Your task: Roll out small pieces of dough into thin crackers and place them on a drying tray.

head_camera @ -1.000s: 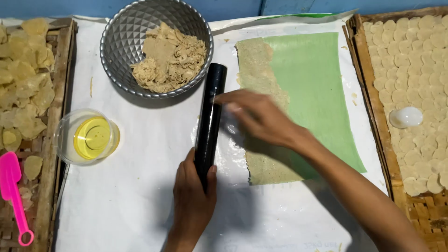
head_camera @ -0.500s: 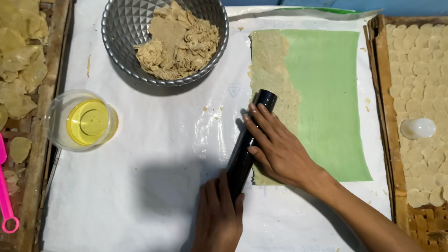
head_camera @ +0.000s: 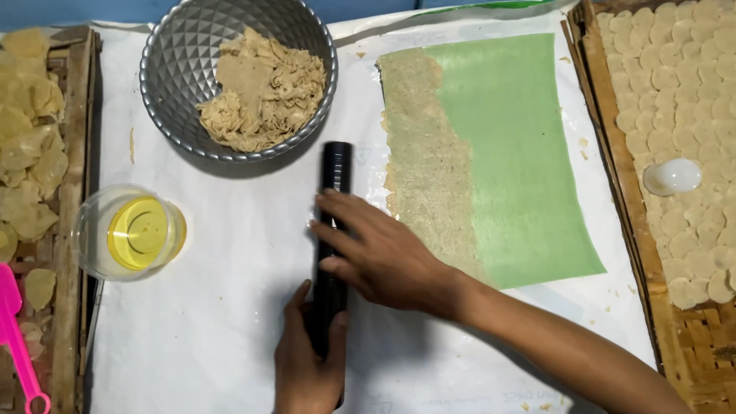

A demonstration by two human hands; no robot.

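Note:
A black cylindrical roller (head_camera: 334,172) lies lengthwise on the white plastic sheet (head_camera: 230,307), just left of a green sheet (head_camera: 521,153). Along the green sheet's left edge runs a strip of flattened beige dough (head_camera: 425,153). My left hand (head_camera: 307,368) grips the roller's near end from below. My right hand (head_camera: 379,257) reaches in from the right and lies across the roller's middle, fingers stretched over it and pressing down. The roller's middle is hidden under that hand.
A dimpled metal bowl (head_camera: 172,69) of beige dough scraps stands at the back. A clear cup of yellow oil (head_camera: 134,234) sits at the left. Wooden trays (head_camera: 77,153) (head_camera: 636,222) of flat dough rounds flank the sheet. A white egg-shaped object (head_camera: 671,176) lies on the right tray, and a pink spatula (head_camera: 19,337) on the left.
The roller went right and tilted onto the dough strip's edge, then came back left off it and straightened. Both hands stayed on it.

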